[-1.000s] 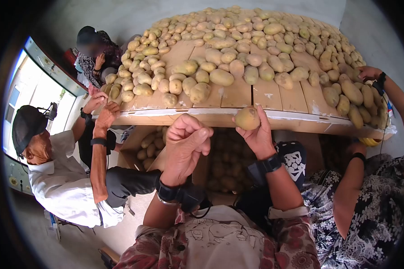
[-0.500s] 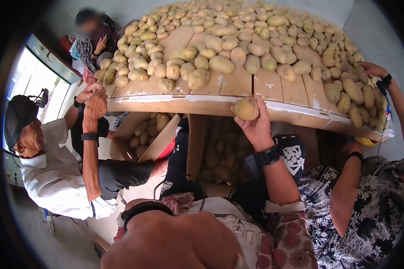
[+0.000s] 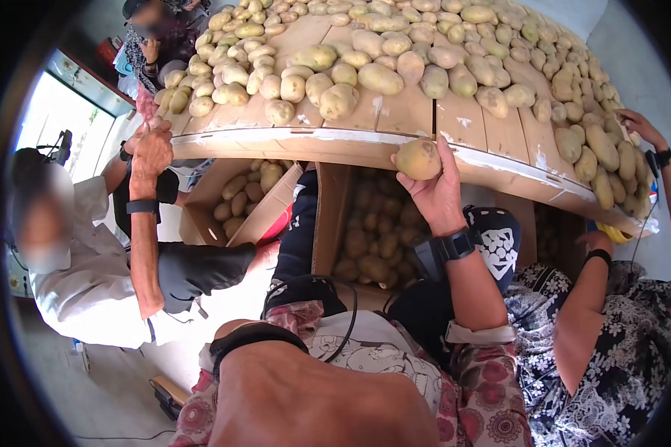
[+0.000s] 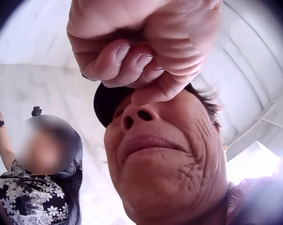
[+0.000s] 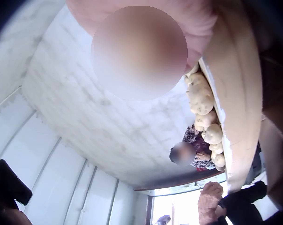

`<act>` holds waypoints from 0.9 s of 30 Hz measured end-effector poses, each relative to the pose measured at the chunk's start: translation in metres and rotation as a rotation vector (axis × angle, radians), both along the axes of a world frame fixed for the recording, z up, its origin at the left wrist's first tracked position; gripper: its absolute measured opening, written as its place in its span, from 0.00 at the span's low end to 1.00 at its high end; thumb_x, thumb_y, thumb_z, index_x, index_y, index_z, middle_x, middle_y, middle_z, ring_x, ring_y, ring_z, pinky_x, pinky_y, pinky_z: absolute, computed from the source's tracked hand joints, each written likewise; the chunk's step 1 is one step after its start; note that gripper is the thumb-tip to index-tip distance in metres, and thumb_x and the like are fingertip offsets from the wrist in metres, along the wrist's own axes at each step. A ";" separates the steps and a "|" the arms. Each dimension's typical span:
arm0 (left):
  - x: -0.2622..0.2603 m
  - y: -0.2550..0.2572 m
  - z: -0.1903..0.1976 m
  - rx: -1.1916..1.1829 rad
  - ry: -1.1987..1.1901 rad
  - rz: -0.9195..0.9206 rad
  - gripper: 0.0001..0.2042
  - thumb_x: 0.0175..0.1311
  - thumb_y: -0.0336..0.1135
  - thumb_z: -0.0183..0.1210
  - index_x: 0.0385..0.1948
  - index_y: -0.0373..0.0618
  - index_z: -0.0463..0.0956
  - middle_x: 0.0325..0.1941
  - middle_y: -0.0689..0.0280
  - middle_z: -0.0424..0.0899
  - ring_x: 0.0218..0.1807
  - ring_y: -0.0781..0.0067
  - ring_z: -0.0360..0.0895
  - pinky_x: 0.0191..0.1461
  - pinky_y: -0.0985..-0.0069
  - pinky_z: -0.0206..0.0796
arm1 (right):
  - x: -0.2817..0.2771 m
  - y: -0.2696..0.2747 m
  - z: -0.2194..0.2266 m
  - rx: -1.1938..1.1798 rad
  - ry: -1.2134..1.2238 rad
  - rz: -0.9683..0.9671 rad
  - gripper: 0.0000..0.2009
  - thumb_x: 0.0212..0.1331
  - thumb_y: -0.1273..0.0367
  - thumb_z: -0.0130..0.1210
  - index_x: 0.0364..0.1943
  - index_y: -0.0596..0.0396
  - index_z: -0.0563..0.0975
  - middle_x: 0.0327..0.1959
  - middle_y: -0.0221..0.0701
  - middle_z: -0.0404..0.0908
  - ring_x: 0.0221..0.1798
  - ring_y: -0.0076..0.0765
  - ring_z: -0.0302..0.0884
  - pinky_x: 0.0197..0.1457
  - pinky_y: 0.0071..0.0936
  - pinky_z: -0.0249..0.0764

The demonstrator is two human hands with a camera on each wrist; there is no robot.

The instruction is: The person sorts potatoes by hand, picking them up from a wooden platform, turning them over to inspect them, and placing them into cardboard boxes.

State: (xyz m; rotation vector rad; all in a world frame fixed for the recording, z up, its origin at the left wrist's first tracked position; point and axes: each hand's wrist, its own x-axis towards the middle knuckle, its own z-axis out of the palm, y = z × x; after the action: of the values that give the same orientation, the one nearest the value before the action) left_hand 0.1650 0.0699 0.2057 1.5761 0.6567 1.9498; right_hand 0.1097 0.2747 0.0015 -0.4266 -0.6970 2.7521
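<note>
My right hand [image 3: 438, 197] grips a round tan potato [image 3: 418, 159] between thumb and fingers, in front of the cardboard-covered table's near edge [image 3: 276, 140]. In the right wrist view a blurred patch covers most of what this hand holds. My left hand [image 4: 146, 42] is raised to the wearer's face, its fingers curled in toward the palm and one fingertip right at the nose. Nothing shows in its grasp. At the bottom of the head view this hand [image 3: 320, 395] appears large, from its back. Many loose potatoes [image 3: 380, 78] are spread over the table.
Below the table edge stand a cardboard box of potatoes [image 3: 238, 201] and a darker one [image 3: 376, 246]. A person in a white shirt [image 3: 89, 290] sits at left, another in a floral top [image 3: 619, 335] at right. A third person [image 3: 156, 45] is behind the table's far left.
My left hand has gone from in front of the table edge up to the face. The right hand still holds the potato at nearly the same place. The head view has tilted down slightly.
</note>
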 end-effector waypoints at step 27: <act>-0.001 0.007 -0.008 -0.022 -0.059 -0.047 0.10 0.61 0.28 0.50 0.41 0.38 0.63 0.21 0.70 0.67 0.21 0.80 0.61 0.26 0.83 0.53 | -0.006 -0.002 -0.009 0.019 0.016 0.009 0.21 0.63 0.51 0.47 0.45 0.54 0.73 0.41 0.37 0.80 0.45 0.47 0.80 0.35 0.32 0.81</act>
State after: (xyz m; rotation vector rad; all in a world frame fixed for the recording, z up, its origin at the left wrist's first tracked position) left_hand 0.1643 0.0774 0.1979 1.5015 0.6096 1.9410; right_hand 0.1040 0.2732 -0.0074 -0.3975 -0.7214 2.7518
